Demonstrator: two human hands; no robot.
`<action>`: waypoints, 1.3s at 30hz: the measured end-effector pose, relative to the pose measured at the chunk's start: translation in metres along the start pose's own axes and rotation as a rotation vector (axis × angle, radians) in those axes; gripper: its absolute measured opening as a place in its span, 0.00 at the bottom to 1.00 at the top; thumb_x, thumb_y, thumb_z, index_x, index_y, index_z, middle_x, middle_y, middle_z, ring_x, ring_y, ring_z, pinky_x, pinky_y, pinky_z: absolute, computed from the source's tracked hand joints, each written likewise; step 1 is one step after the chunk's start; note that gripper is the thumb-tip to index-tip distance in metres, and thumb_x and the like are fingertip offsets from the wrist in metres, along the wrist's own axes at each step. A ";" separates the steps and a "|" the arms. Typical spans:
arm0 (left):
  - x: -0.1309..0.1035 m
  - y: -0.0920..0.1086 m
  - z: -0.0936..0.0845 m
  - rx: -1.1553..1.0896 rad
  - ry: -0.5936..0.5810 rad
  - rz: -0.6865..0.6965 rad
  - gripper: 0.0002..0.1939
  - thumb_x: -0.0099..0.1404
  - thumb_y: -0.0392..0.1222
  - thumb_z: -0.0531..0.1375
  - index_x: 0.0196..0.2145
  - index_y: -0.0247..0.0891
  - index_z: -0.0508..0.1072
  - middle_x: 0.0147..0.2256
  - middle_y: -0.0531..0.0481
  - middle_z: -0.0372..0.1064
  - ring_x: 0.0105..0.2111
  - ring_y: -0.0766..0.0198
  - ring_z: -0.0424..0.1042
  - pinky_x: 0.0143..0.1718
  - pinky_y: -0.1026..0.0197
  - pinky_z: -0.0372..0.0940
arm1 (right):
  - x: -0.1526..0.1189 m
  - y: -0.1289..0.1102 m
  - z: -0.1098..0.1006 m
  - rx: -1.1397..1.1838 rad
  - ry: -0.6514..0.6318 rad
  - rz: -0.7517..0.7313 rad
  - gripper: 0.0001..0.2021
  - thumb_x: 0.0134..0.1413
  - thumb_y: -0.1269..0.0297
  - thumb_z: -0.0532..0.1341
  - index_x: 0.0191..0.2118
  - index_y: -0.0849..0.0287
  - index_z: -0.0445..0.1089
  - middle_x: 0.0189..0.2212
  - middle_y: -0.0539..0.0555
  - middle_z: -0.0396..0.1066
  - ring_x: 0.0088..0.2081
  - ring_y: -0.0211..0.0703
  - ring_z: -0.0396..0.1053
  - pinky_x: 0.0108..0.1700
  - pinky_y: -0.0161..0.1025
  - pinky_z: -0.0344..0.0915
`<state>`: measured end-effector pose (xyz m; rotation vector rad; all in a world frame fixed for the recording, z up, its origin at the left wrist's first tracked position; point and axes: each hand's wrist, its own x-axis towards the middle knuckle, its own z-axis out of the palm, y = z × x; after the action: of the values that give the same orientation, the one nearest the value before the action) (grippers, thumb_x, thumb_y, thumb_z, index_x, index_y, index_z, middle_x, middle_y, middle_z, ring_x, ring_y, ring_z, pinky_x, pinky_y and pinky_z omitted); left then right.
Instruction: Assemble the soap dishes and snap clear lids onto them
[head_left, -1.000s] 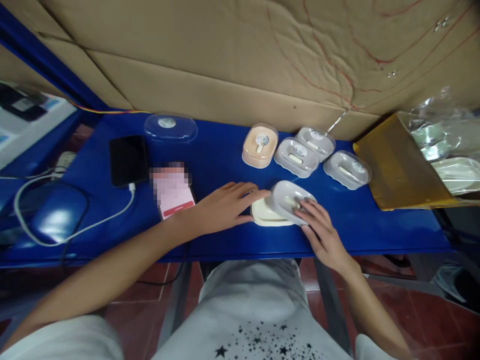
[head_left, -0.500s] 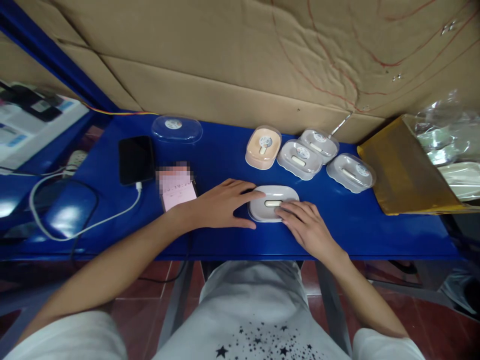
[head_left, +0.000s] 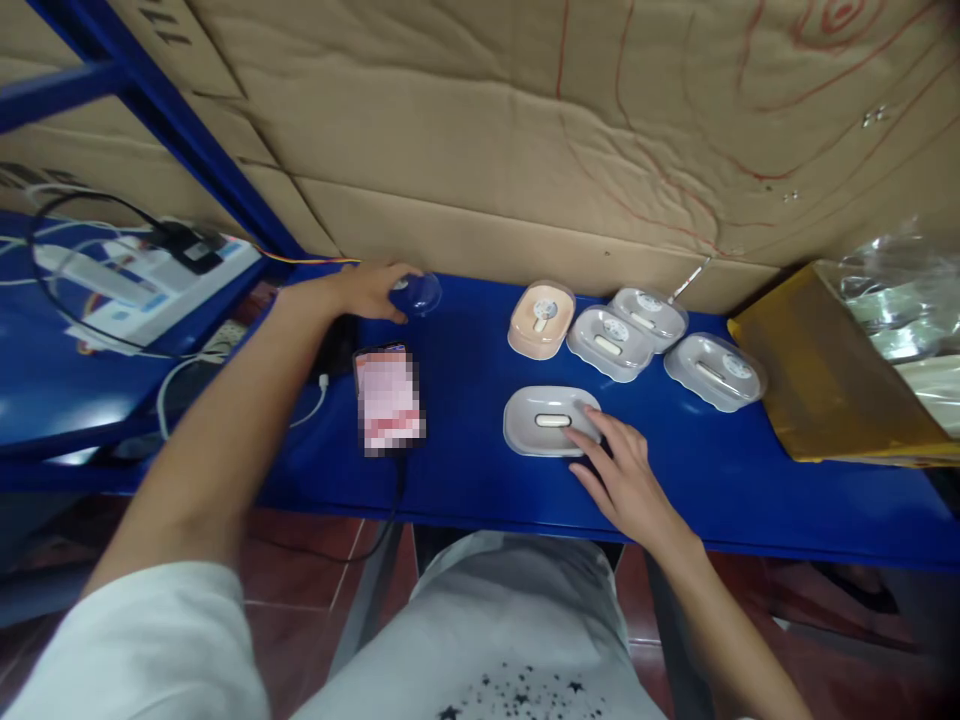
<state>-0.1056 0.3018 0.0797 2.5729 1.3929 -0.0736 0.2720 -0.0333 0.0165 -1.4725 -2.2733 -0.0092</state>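
left hand: reaching far back, fingers on the clear lid
right hand: open, fingertips on grey soap dish
labels: stickers too tiny to read

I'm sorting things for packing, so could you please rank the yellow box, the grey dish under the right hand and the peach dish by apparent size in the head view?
1. yellow box
2. grey dish, though nearer the camera
3. peach dish
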 end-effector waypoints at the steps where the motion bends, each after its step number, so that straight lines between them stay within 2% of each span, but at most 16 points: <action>1: 0.000 0.005 0.004 0.000 0.018 0.010 0.43 0.67 0.59 0.70 0.71 0.33 0.65 0.66 0.41 0.67 0.65 0.48 0.65 0.70 0.38 0.57 | 0.000 0.000 0.000 0.001 -0.001 0.004 0.24 0.77 0.60 0.59 0.73 0.50 0.62 0.74 0.66 0.62 0.72 0.64 0.63 0.67 0.64 0.65; 3: -0.001 0.019 0.013 -0.007 0.033 0.044 0.43 0.65 0.65 0.70 0.70 0.42 0.69 0.67 0.43 0.65 0.67 0.43 0.63 0.71 0.34 0.54 | -0.001 0.001 0.001 0.003 0.000 0.015 0.24 0.78 0.59 0.58 0.74 0.49 0.61 0.74 0.66 0.61 0.72 0.65 0.62 0.67 0.66 0.65; 5: -0.003 0.038 0.019 -0.082 -0.005 0.132 0.46 0.61 0.70 0.69 0.70 0.49 0.68 0.69 0.44 0.62 0.68 0.42 0.63 0.70 0.39 0.56 | -0.002 0.002 0.002 0.007 0.011 0.027 0.26 0.78 0.58 0.58 0.75 0.47 0.59 0.74 0.66 0.61 0.73 0.66 0.62 0.67 0.66 0.64; 7: -0.008 0.057 0.022 -0.186 -0.056 0.232 0.49 0.59 0.73 0.69 0.70 0.48 0.68 0.70 0.43 0.63 0.67 0.44 0.66 0.69 0.46 0.60 | -0.003 0.002 0.002 0.015 0.019 0.042 0.28 0.78 0.58 0.58 0.77 0.46 0.56 0.75 0.67 0.59 0.73 0.66 0.61 0.68 0.67 0.64; 9: -0.019 0.080 0.020 -0.241 -0.064 0.286 0.47 0.61 0.74 0.66 0.69 0.46 0.69 0.67 0.43 0.68 0.66 0.44 0.68 0.69 0.47 0.60 | -0.003 0.003 0.001 0.035 0.027 0.067 0.31 0.78 0.57 0.58 0.79 0.45 0.51 0.75 0.67 0.58 0.74 0.67 0.61 0.68 0.67 0.64; 13: -0.059 0.144 0.020 -0.242 0.038 0.345 0.41 0.67 0.73 0.63 0.70 0.51 0.67 0.67 0.46 0.69 0.66 0.43 0.68 0.68 0.44 0.61 | -0.005 0.003 -0.001 0.093 0.089 0.120 0.39 0.77 0.55 0.60 0.82 0.44 0.39 0.77 0.68 0.54 0.76 0.67 0.57 0.70 0.68 0.64; 15: -0.078 0.181 0.029 -0.252 0.133 0.363 0.39 0.70 0.71 0.64 0.71 0.51 0.66 0.68 0.44 0.67 0.67 0.42 0.68 0.69 0.41 0.62 | -0.005 0.003 -0.002 0.111 0.117 0.139 0.41 0.76 0.56 0.60 0.82 0.43 0.36 0.79 0.67 0.50 0.78 0.66 0.53 0.71 0.69 0.63; 17: -0.092 0.214 0.041 -0.243 0.165 0.349 0.41 0.69 0.69 0.66 0.71 0.49 0.65 0.69 0.42 0.67 0.65 0.40 0.70 0.67 0.39 0.65 | -0.005 0.004 -0.003 0.113 0.121 0.157 0.42 0.76 0.56 0.60 0.83 0.42 0.35 0.80 0.65 0.47 0.79 0.66 0.50 0.72 0.70 0.62; 20: -0.097 0.242 0.058 -0.174 0.174 0.329 0.39 0.69 0.66 0.68 0.70 0.49 0.66 0.68 0.40 0.67 0.63 0.38 0.71 0.63 0.37 0.68 | -0.005 0.005 -0.005 0.106 0.109 0.171 0.40 0.77 0.56 0.59 0.83 0.40 0.35 0.81 0.62 0.46 0.79 0.65 0.50 0.73 0.70 0.62; 22: -0.096 0.247 0.064 -0.144 0.178 0.322 0.38 0.70 0.66 0.68 0.70 0.48 0.67 0.68 0.39 0.68 0.63 0.38 0.71 0.63 0.37 0.69 | -0.004 0.005 -0.005 0.108 0.091 0.159 0.39 0.77 0.57 0.59 0.82 0.39 0.37 0.81 0.61 0.48 0.79 0.63 0.53 0.72 0.68 0.63; 25: -0.094 0.242 0.068 -0.140 0.171 0.317 0.39 0.71 0.68 0.66 0.71 0.48 0.66 0.69 0.38 0.66 0.64 0.37 0.71 0.63 0.36 0.68 | -0.003 0.006 -0.004 0.127 0.063 0.130 0.37 0.78 0.59 0.58 0.82 0.38 0.41 0.80 0.60 0.52 0.77 0.61 0.56 0.71 0.66 0.65; 29: -0.099 0.228 0.074 -0.224 0.139 0.372 0.44 0.71 0.67 0.66 0.75 0.48 0.59 0.76 0.34 0.53 0.71 0.33 0.63 0.68 0.31 0.64 | -0.003 0.005 -0.003 0.159 0.075 0.121 0.35 0.78 0.60 0.59 0.81 0.39 0.45 0.78 0.60 0.57 0.75 0.60 0.61 0.69 0.63 0.69; 32: -0.106 0.215 0.079 -0.300 0.138 0.423 0.46 0.72 0.63 0.67 0.77 0.47 0.54 0.78 0.33 0.46 0.76 0.35 0.54 0.74 0.33 0.58 | -0.003 0.005 -0.003 0.153 0.101 0.120 0.35 0.77 0.61 0.61 0.81 0.39 0.48 0.76 0.61 0.60 0.74 0.60 0.64 0.68 0.62 0.71; 35: -0.112 0.202 0.083 -0.373 0.122 0.421 0.42 0.75 0.59 0.65 0.77 0.50 0.53 0.77 0.38 0.49 0.76 0.41 0.55 0.76 0.37 0.57 | -0.004 0.006 -0.004 0.138 0.109 0.109 0.35 0.76 0.62 0.61 0.81 0.39 0.49 0.75 0.60 0.62 0.73 0.60 0.66 0.67 0.61 0.71; 39: -0.117 0.195 0.089 -0.435 0.145 0.406 0.35 0.76 0.58 0.64 0.74 0.50 0.59 0.76 0.41 0.53 0.75 0.45 0.59 0.77 0.40 0.58 | -0.003 0.006 -0.003 0.138 0.107 0.084 0.36 0.76 0.63 0.62 0.81 0.38 0.49 0.75 0.60 0.63 0.73 0.59 0.66 0.67 0.60 0.71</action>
<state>-0.0027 0.0841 0.0420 2.4551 0.7833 0.4364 0.2796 -0.0336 0.0167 -1.4582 -2.0824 0.0905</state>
